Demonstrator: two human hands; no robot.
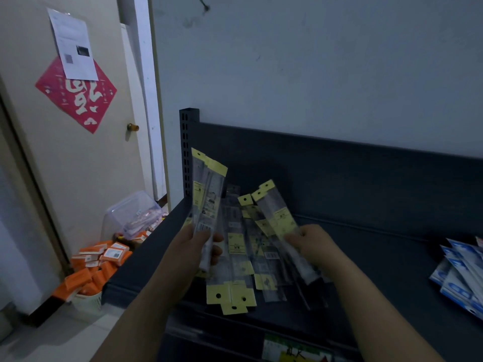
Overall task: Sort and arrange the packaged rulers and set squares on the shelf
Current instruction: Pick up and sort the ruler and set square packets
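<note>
A bundle of packaged rulers (207, 197) is gripped at its lower end by the left hand (198, 248), with the fingers curled round the clear sleeves and the yellow header cards pointing up. The bundle is held tilted, just in front of the slotted upright post (186, 152) at the left end of the shelf (379, 231). A further ruler pack (274, 212) is pinched near its middle by the right hand (311, 244) and raised at a slant above the rest. It cannot be told whether one sleeve or two are held there.

Beneath both hands a loose pile of ruler packs (239, 273) is spread on the shelf. The headers point different ways, and several lie close to the front lip.

Blue-and-white packets (460, 278) are stacked well apart at the right, and their contents cannot be made out. Orange boxes (99, 265) are heaped on the floor to the left of the shelf.

The glossy sleeves are judged likely to slide against one another. If the left grip is loosened, packs could be fanned out and dropped over the shelf's left end. The packs near the lip could be swept off by a forearm. In this dim light labels may be misread and types mixed.
</note>
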